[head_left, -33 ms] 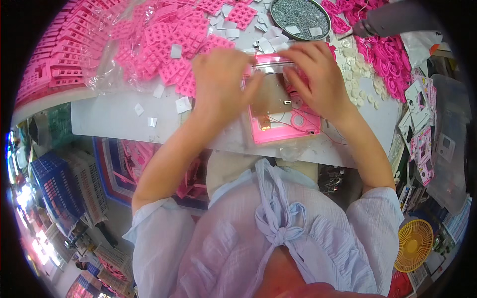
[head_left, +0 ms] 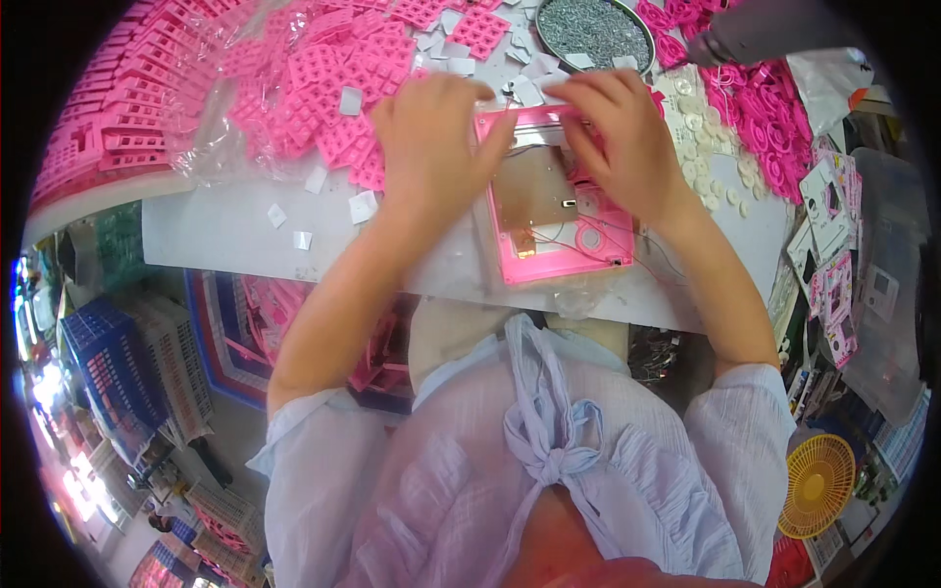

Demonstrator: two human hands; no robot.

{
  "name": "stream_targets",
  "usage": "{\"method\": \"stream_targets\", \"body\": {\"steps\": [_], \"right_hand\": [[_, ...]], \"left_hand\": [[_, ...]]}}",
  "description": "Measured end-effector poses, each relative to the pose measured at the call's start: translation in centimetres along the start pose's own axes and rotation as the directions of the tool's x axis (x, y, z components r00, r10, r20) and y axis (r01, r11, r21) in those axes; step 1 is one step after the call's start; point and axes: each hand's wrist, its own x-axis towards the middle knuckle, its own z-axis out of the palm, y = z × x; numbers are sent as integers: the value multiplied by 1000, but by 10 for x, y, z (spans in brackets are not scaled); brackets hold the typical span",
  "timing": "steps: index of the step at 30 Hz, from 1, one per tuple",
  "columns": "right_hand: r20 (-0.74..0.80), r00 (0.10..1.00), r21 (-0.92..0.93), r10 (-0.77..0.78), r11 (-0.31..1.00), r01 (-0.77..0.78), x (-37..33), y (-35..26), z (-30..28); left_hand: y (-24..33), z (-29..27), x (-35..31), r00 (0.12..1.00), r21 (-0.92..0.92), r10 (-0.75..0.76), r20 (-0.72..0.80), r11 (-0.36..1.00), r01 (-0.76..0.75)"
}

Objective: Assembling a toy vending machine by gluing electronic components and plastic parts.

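Note:
A pink plastic casing [head_left: 559,267] lies open on the grey-white table. Inside are a brown circuit board [head_left: 534,196], a round ringed opening [head_left: 589,238] and thin wires. At the far left corner of the casing, my left hand [head_left: 436,147] has its thumb and fingers apart. My right hand [head_left: 627,147] arches over the far right corner, thumb inside the rim and fingers beyond, with a gap between them. A small dark part [head_left: 509,88] lies just past the far edge between both hands. My fingertips are partly hidden.
Pink grid-shaped plastic pieces [head_left: 333,69] heap at the far left. A round tray of small metal screws [head_left: 596,34] stands behind the casing. White discs [head_left: 701,147] and magenta parts [head_left: 774,118] spread to the right, under a dark tool [head_left: 725,47]. A yellow basket [head_left: 817,487] sits lower right.
My left hand has shifted slightly, and its thumb now points more toward the casing's far edge. The right hand has barely moved. The casing stays in place.

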Motion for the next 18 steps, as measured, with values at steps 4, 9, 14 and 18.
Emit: {"method": "stream_targets", "body": {"steps": [4, 9, 14, 18], "right_hand": [[88, 996, 124, 20, 992, -31, 32, 26, 21], [107, 987, 288, 123, 946, -149, 21, 11, 11], [-47, 997, 238, 68, 970, -55, 13, -3, 5], [-8, 992, 259, 123, 959, -117, 9, -5, -1]], "left_hand": [[-8, 23, 28, 996, -69, -47, -80, 997, 41], [-2, 11, 16, 997, -303, -39, -68, 953, 16], [-1, 4, 19, 996, -424, -84, 21, 902, 85], [6, 5, 15, 997, -425, -75, -10, 903, 64]]}}
